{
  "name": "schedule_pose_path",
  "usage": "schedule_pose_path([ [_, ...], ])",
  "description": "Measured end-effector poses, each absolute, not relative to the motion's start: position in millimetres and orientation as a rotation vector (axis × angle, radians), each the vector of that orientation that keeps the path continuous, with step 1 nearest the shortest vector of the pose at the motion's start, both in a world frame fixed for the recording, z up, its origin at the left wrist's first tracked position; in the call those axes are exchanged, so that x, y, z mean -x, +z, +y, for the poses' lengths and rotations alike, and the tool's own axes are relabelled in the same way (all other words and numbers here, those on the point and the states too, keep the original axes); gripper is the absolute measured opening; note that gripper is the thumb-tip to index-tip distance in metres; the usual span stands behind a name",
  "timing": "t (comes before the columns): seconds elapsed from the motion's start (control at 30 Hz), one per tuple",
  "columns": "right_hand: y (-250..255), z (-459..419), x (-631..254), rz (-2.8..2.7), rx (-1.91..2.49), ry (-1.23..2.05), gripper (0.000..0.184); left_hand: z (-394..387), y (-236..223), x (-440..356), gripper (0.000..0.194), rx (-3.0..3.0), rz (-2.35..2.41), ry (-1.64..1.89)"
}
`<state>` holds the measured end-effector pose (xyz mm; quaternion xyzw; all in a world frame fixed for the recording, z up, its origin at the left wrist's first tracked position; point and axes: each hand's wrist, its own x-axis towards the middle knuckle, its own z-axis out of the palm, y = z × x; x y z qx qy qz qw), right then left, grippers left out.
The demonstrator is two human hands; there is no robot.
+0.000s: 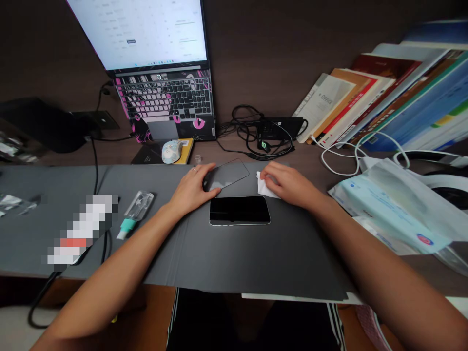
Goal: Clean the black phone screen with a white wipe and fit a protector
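My left hand (195, 189) grips one end of a clear glass screen protector (230, 174), thumb on the near edge and fingers on the far edge. The protector has a thin dark border and is tilted a little over the grey desk mat (234, 258). To its right, my right hand (287, 181) is closed around a crumpled white wipe (266, 187), which rests at the mat. Just in front of both hands lies a smartphone (240, 210), its black screen facing up, touched by neither hand.
A laptop (168, 97) stands open behind, with a mouse (171, 151) before it. Tangled black cables (252, 131) and leaning books (351, 102) line the back. On the left lies a spray bottle (138, 207); at right, a pale blue packet (391, 209).
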<state>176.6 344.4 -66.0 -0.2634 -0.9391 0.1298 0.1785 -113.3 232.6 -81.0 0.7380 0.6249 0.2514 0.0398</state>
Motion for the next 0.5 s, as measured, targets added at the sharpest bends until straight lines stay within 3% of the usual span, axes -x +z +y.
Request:
schedule_pose_path([
  [0.17,-61.9,337.8,-173.7,-2.535,0.951,0.423,0.014,230.3,-78.9,115.0,0.066,-2.314,1.866,0.844],
  [0.3,-62.9,339.0,-174.7,-2.566,0.977,0.277,0.017,229.2,-81.3,116.1,0.068,-2.352,1.818,0.957],
  [0.5,-65.7,344.0,-178.7,-2.565,0.9,-0.01,0.019,228.0,-85.7,120.1,0.102,-2.363,1.584,1.2],
])
